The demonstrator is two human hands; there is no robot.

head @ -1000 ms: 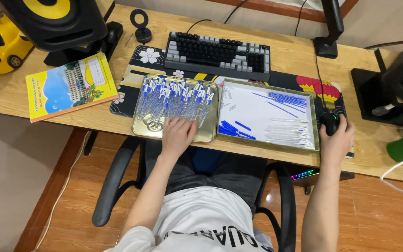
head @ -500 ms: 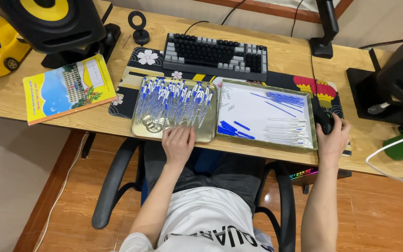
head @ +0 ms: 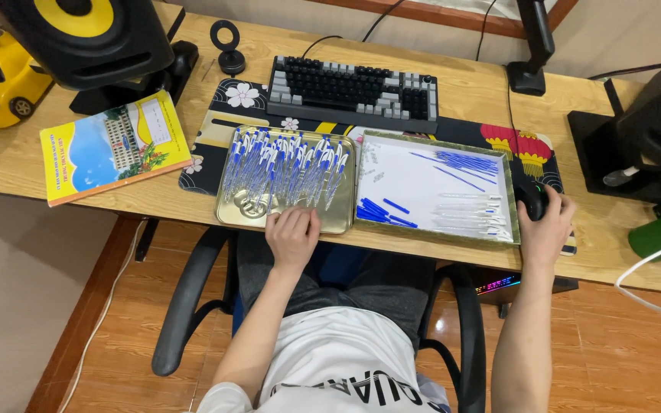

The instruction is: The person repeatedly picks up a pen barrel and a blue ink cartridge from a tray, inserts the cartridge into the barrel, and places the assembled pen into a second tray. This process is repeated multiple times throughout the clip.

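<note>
Our left hand (head: 293, 235) – fingers loose, flat on the gold metal tray (head: 229, 215), blue-and-white pens (head: 284, 164) just beyond fingertips | our right hand (head: 546, 229) – cupped over the black computer mouse (head: 532, 199), beside the white-lined tray (head: 508, 172).

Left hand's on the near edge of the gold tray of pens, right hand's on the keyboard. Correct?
Not quite. The left hand is on the near edge of the gold tray of pens, but the head view shows the right hand on the black mouse, not the keyboard.
</note>
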